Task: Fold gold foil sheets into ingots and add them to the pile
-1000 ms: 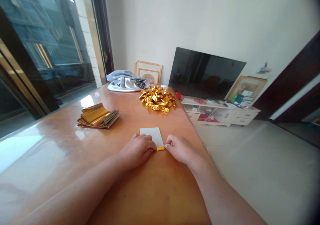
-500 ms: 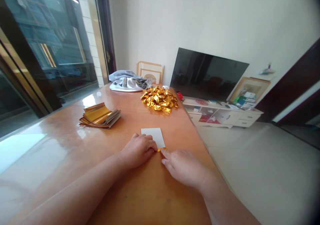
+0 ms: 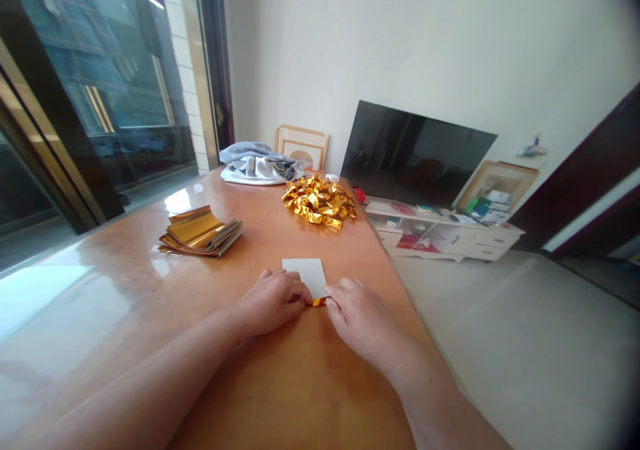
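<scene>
A white sheet [image 3: 305, 277] lies flat on the polished wooden table [image 3: 115, 270], with a gold foil fold [image 3: 319, 301] along its near edge. My left hand [image 3: 273, 301] grips the left part of that fold, and its fingers cover the sheet's near left corner. My right hand [image 3: 360, 318] lies against the fold's right end with its fingers together. Beyond them lie a stack of gold foil sheets [image 3: 200, 232] and a heap of crumpled gold foil pieces [image 3: 319, 202].
A grey and white cloth bundle [image 3: 260, 169] and a framed picture [image 3: 301, 147] stand beyond the table's far end. Right of the table's edge are a dark flat-screen TV [image 3: 415, 153] and a white low cabinet [image 3: 445, 237]. A glass door [image 3: 100, 83] runs along the left.
My right hand has come back up to the fold's right end after drawing away toward me. My left hand stays on the fold, and the view has shifted slightly.
</scene>
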A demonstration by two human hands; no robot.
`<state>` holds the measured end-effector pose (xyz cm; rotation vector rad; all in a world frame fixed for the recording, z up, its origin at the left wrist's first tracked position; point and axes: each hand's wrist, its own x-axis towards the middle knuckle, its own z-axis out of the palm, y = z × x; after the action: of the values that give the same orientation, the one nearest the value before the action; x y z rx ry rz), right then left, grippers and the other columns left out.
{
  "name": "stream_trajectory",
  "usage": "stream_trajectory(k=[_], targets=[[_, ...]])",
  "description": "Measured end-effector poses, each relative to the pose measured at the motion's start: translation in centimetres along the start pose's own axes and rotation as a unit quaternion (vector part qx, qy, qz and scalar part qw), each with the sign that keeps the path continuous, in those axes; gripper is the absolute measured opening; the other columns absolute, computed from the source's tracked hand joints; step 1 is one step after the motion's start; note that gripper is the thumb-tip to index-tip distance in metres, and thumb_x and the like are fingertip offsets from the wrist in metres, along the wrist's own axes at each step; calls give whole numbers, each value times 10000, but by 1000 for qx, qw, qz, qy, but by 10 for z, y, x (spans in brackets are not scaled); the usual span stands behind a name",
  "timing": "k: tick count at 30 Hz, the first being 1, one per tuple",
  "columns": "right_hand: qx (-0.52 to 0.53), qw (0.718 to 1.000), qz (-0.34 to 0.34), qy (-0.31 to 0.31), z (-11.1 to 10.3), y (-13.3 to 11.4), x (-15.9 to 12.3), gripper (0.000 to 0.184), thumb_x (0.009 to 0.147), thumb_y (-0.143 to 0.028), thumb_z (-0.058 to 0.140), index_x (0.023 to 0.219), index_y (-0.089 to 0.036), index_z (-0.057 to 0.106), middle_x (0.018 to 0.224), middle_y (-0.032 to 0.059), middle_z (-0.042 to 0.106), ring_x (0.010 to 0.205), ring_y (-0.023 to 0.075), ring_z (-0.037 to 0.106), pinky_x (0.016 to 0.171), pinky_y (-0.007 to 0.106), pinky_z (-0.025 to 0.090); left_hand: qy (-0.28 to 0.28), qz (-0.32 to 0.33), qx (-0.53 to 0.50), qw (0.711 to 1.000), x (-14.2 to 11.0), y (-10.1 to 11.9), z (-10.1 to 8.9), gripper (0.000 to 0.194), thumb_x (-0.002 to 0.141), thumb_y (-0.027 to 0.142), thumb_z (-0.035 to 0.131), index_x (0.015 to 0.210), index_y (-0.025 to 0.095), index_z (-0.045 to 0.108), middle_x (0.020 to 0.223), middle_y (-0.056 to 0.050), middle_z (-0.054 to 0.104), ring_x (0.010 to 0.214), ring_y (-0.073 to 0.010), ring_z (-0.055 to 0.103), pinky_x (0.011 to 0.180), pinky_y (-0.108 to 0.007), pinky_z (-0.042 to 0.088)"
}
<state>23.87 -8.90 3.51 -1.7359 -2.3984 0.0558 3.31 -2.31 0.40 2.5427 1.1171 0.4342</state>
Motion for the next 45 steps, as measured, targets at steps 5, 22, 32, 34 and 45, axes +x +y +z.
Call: stream_trajectory(k=[5, 22, 32, 34, 45], targets=[[-5, 997, -76, -12, 11, -8, -4, 258, 986, -216, 430, 1018, -188, 684, 974, 77, 650, 957, 215, 564, 859, 322, 396, -4, 0, 4, 1000, 0, 1, -1, 215, 871, 245, 553, 919, 345, 737, 966, 30, 690, 966, -194, 608, 857, -345, 343], [-89, 994, -59, -18, 18, -33, -8, 364, 974, -442, 519, 1144, -165, 683, 1007, 126, 659, 976, 291, 554, 844, 416, 379, -62, -58, -3, 996, -7, -7, -21, 250, 730, 186, 545, 851, 286, 740, 885, 32, 734, 907, -204, 619, 892, -365, 363], [-81, 995, -56, 0, 12, -40, -11, 439, 951, -585, 476, 1160, -259, 683, 1021, 125, 648, 993, 309, 539, 857, 442, 372, -94, -74, -60, 991, -14, -27, -26, 265, 727, 207, 530, 846, 284, 754, 894, 61, 759, 828, -162, 658, 801, -271, 419], [-70, 995, -65, 7, 11, -40, -11, 447, 944, -597, 483, 1119, -245, 695, 1036, 122, 638, 1008, 305, 529, 874, 441, 377, -95, -78, -70, 990, -14, -33, -24, 256, 744, 226, 525, 839, 278, 757, 880, 56, 761, 811, -159, 658, 775, -254, 429], [-44, 993, -110, 2, 24, -38, -4, 324, 969, -469, 521, 1058, -200, 678, 1009, 77, 637, 973, 248, 548, 884, 370, 432, -97, -94, -78, 988, -16, -30, -28, 258, 757, 256, 539, 858, 273, 776, 861, 34, 757, 771, -158, 641, 705, -219, 446]])
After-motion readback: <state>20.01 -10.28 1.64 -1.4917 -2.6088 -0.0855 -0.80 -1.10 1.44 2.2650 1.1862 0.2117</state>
